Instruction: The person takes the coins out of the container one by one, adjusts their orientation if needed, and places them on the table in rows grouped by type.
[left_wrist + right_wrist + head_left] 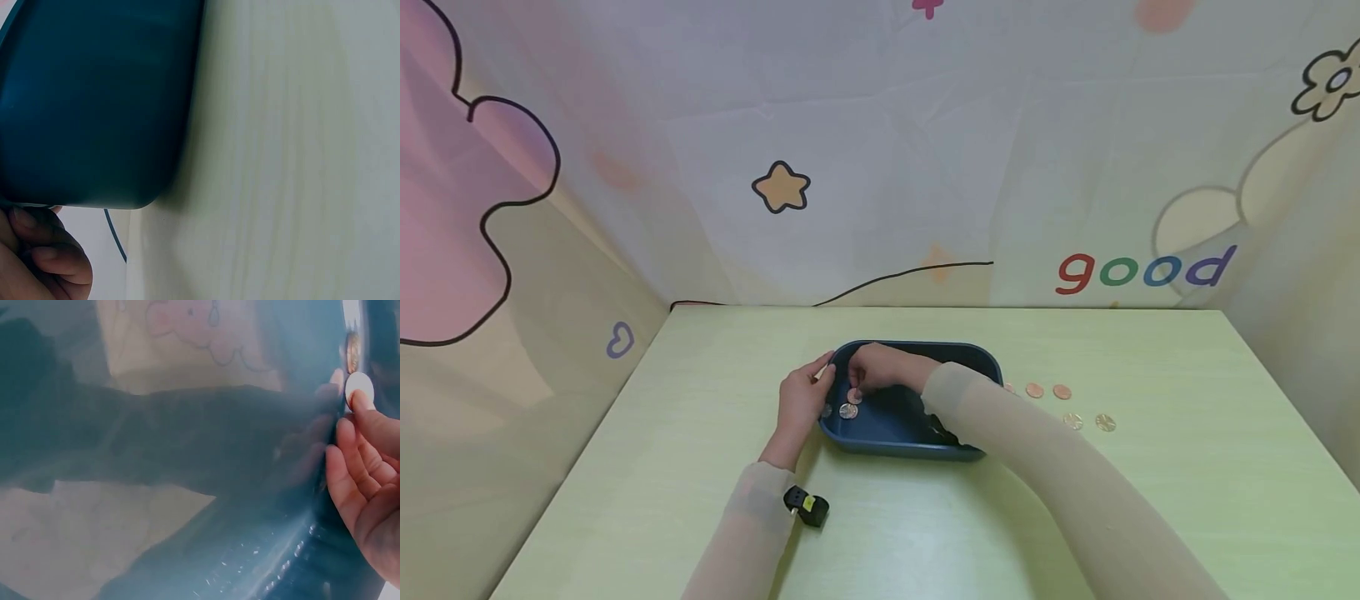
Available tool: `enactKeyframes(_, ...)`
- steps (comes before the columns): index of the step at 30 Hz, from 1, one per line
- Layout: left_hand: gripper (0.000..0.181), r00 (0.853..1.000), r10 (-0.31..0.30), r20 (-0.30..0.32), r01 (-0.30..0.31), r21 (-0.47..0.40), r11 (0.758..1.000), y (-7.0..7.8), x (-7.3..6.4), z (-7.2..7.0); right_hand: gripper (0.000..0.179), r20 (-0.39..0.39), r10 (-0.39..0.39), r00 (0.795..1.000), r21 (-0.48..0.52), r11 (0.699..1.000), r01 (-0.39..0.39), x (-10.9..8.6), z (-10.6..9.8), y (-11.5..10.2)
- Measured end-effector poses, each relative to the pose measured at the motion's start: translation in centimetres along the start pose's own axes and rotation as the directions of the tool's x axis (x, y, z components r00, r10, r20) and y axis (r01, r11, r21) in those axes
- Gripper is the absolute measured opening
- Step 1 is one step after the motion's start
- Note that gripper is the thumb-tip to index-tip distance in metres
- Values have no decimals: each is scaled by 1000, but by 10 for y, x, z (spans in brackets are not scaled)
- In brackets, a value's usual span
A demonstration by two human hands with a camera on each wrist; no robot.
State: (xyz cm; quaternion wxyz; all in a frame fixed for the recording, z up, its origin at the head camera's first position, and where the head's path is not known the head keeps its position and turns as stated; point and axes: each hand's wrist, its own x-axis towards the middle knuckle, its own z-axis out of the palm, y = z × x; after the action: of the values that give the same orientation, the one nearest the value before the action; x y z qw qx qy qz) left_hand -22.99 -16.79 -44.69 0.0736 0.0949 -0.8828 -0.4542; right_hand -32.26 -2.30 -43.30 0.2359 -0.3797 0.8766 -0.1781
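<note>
A dark blue oblong tray (891, 425) stands on the table. My left hand (802, 404) grips its left end at the rim; in the left wrist view the curled fingers (65, 259) sit against the tray's edge. Inside the tray, near that same end, my right hand (880, 368) pinches a coin (359, 389) between thumb and fingertips. Just in front of the pinched coin lies another coin (848, 411) on the tray floor. In the right wrist view a coin (353, 353) shows close to the tray wall. My right forearm hides part of the tray's right end.
To the right of the tray, several coins lie on the table, among them a copper-coloured coin (1062, 392) and a gold-coloured coin (1106, 422). A small black device (807, 507) is strapped at my left wrist. A patterned cloth (880, 192) hangs behind the table.
</note>
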Motion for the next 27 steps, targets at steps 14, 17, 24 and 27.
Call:
enactKeyframes(14,37,1000,11,4,-11,10,1000,0,-1,1,18,22,-38,999,65,997,36,-19,-23,1)
enactKeyframes(17,38,1000,10,1,-10,11,1000,1,-1,1,18,9,-34,999,83,996,33,-28,-30,0)
enactKeyframes(24,37,1000,7,-3,-7,15,1000,1,-1,0,17,-25,-28,999,137,990,31,-56,-52,-5)
enactKeyframes(27,37,1000,3,-2,-3,19,1000,1,-1,0,16,-48,-10,999,147,989,17,-70,-61,-8)
